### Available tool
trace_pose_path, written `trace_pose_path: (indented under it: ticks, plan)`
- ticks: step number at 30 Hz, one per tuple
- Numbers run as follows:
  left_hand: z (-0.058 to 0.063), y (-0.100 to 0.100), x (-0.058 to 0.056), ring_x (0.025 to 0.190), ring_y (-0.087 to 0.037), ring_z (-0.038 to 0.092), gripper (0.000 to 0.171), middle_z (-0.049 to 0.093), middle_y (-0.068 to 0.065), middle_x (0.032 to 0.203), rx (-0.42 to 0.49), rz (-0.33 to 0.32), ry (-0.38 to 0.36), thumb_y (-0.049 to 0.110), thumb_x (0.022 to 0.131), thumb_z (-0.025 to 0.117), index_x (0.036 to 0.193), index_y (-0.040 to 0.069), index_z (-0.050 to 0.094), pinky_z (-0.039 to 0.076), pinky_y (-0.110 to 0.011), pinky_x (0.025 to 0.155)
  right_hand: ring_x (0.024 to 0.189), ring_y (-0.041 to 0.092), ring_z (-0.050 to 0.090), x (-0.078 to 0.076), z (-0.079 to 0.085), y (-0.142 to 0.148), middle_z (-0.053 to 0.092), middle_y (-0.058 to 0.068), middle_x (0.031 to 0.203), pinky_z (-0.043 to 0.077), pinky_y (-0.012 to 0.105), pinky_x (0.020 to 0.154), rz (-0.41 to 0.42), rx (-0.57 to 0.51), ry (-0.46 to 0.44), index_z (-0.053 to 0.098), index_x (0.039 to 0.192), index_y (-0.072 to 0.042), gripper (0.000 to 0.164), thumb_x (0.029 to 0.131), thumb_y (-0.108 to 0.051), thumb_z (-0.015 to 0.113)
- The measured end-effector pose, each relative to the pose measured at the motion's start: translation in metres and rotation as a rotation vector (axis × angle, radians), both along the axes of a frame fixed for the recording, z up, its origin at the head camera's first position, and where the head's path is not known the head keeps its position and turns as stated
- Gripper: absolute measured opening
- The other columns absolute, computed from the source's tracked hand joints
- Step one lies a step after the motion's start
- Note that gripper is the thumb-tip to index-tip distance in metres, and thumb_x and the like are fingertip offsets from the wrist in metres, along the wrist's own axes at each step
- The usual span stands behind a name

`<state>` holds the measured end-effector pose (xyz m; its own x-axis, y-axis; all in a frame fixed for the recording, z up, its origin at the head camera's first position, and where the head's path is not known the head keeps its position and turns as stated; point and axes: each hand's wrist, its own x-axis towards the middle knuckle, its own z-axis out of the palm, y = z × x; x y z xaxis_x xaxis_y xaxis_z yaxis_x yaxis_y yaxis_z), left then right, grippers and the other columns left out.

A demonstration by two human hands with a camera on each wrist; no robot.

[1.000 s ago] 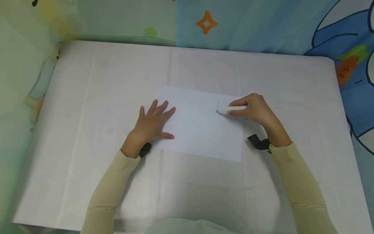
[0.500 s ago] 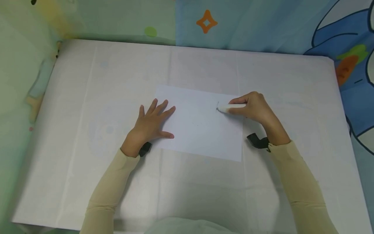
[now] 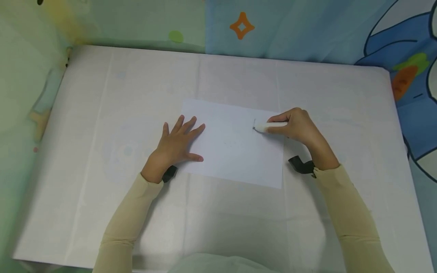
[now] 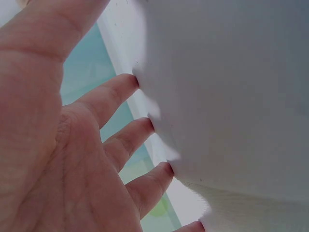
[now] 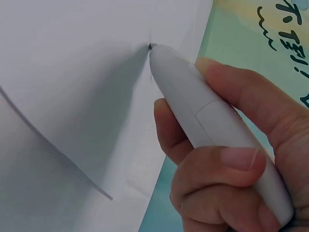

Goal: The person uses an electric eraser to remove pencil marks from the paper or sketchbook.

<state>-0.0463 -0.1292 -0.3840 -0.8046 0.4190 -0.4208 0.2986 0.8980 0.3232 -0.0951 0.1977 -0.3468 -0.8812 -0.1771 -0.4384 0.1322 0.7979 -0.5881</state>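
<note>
A white sheet of paper [image 3: 235,163] lies on the white-covered table. My left hand [image 3: 175,148] rests with fingers spread at its left side; in the left wrist view the fingertips [image 4: 131,81] touch the surface. My right hand [image 3: 296,123] grips a thick white pen-shaped tool [image 3: 271,126] between thumb and fingers. Seen from the right wrist, the smooth rounded white tool [image 5: 193,92] tapers to a small dark tip at the paper, with a seam across its body. A faint thin line [image 3: 254,122] runs on the paper by the tip.
Small dark specks [image 3: 231,145] dot the middle of the paper. The white table cover [image 3: 136,94] shows fold creases. Printed cloth [image 3: 307,30] hangs along the back and sides. Dark straps [image 3: 302,165] sit at the wrists.
The right hand and tool tip have shifted slightly up along the line, then slightly back down. My left hand stays where it was on the paper.
</note>
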Motion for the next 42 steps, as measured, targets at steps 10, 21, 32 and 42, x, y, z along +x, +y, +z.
trace_pose_path:
  ticks: [10, 21, 32, 42]
  plan:
    - [0.0014, -0.0005, 0.0006, 0.145, -0.03, -0.003, 0.093, 0.01, -0.002, 0.158, 0.012, 0.002, 0.006, 0.056, 0.075, 0.067, 0.149, 0.028, 0.019, 0.005, -0.065, 0.109, 0.067, 0.018, 0.052, -0.0014, -0.0016, 0.0003, 0.07, 0.015, 0.091, 0.037, 0.024, 0.055, -0.007, -0.002, 0.034, 0.071, 0.107, -0.005, 0.038, 0.078, -0.029, 0.075]
    - [0.0035, 0.0002, 0.0011, 0.145, -0.029, -0.002, 0.093, 0.01, -0.002, 0.158, 0.011, -0.001, 0.007, 0.056, 0.074, 0.068, 0.149, 0.027, 0.02, 0.005, -0.064, 0.11, 0.079, 0.021, 0.055, -0.0043, -0.004, 0.0005, 0.069, 0.018, 0.101, 0.038, 0.026, 0.06, -0.008, 0.008, 0.024, 0.07, 0.108, -0.004, 0.038, 0.078, -0.027, 0.075]
    - [0.0019, 0.0004, 0.0012, 0.145, -0.029, -0.003, 0.093, 0.009, -0.002, 0.158, 0.015, -0.003, 0.005, 0.056, 0.075, 0.067, 0.149, 0.027, 0.019, 0.004, -0.064, 0.11, 0.071, 0.019, 0.049, -0.0051, 0.0008, 0.0002, 0.068, 0.018, 0.095, 0.037, 0.026, 0.055, -0.004, 0.012, 0.011, 0.069, 0.11, -0.004, 0.039, 0.079, -0.029, 0.073]
    - [0.0023, 0.001, 0.0007, 0.145, -0.028, -0.004, 0.093, 0.009, 0.0, 0.158, 0.006, 0.0, 0.001, 0.057, 0.075, 0.067, 0.149, 0.028, 0.019, 0.004, -0.064, 0.11, 0.06, 0.015, 0.047, -0.0071, 0.0001, 0.0011, 0.065, 0.022, 0.109, 0.04, 0.028, 0.053, -0.014, 0.013, -0.002, 0.068, 0.111, -0.005, 0.04, 0.08, -0.029, 0.073]
